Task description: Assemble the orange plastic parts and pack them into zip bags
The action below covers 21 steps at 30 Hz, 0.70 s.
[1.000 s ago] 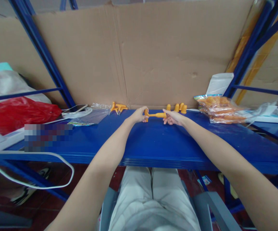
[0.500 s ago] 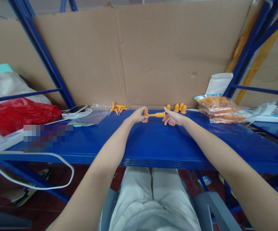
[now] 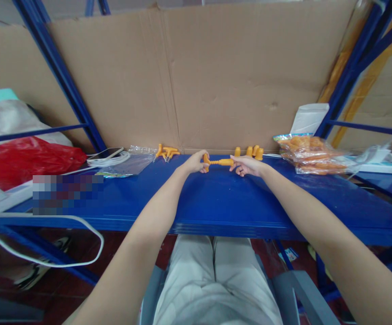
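My left hand (image 3: 198, 162) is closed around the crossbar handle of an orange T-handled corkscrew-like tool (image 3: 215, 162), held level above the blue table (image 3: 223, 198). From the handle, a ridged spiral-looking orange stem runs right into a smoother orange sleeve (image 3: 226, 162). The thumb and forefinger of my right hand (image 3: 245, 165) pinch the sleeve's far end, partly hiding it. Behind that hand, several orange caps (image 3: 249, 151) stand against the cardboard. Left of my left hand lie orange T-handles (image 3: 170, 151) with metal spirals.
Clear plastic packs of orange items (image 3: 311, 151) lie at the right, near a white power strip (image 3: 382, 168). A phone (image 3: 106, 153), coiled white cable (image 3: 114, 159), clear bag (image 3: 130, 163) and red plastic bag (image 3: 43, 158) are on the left. A cardboard wall (image 3: 223, 76) stands behind.
My right thumb and forefinger have closed on the sleeve's end; before, the thumb was raised and the fingers looser. My left hand and the tool have hardly moved.
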Available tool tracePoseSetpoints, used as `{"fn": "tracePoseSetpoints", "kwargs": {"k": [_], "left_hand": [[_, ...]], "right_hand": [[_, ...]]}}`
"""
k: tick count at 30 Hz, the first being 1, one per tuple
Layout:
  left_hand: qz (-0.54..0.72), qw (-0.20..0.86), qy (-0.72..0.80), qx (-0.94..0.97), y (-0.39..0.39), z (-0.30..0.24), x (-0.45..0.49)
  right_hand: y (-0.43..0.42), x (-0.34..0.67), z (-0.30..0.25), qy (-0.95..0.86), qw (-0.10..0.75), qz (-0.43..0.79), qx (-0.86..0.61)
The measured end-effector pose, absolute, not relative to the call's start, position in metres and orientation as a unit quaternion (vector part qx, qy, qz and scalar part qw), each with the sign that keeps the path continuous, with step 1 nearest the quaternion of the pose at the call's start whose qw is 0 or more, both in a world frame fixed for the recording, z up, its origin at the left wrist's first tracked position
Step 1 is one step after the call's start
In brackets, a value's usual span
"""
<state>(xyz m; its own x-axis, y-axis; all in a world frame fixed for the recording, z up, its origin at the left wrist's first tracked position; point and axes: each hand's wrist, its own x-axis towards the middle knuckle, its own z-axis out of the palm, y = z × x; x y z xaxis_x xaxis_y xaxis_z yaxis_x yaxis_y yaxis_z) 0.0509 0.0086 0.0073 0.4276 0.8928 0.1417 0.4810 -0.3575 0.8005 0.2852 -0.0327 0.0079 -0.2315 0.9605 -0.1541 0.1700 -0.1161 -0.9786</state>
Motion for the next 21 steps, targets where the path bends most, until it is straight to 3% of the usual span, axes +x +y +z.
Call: {"fn": "tracePoseSetpoints", "kwargs": {"k": [16,21], "left_hand": [[0.309,0.367,0.426,0.767,0.0127,0.0044,0.0490],[0.306,0.346,0.437,0.771,0.0120,0.0032,0.0509]], "right_hand": [[-0.0313,0.2869,0.0088,-0.563,0.356,0.536,-0.518],[-0.0302,0.2912,0.0093,-0.654,0.376,0.410,-0.512]]}}
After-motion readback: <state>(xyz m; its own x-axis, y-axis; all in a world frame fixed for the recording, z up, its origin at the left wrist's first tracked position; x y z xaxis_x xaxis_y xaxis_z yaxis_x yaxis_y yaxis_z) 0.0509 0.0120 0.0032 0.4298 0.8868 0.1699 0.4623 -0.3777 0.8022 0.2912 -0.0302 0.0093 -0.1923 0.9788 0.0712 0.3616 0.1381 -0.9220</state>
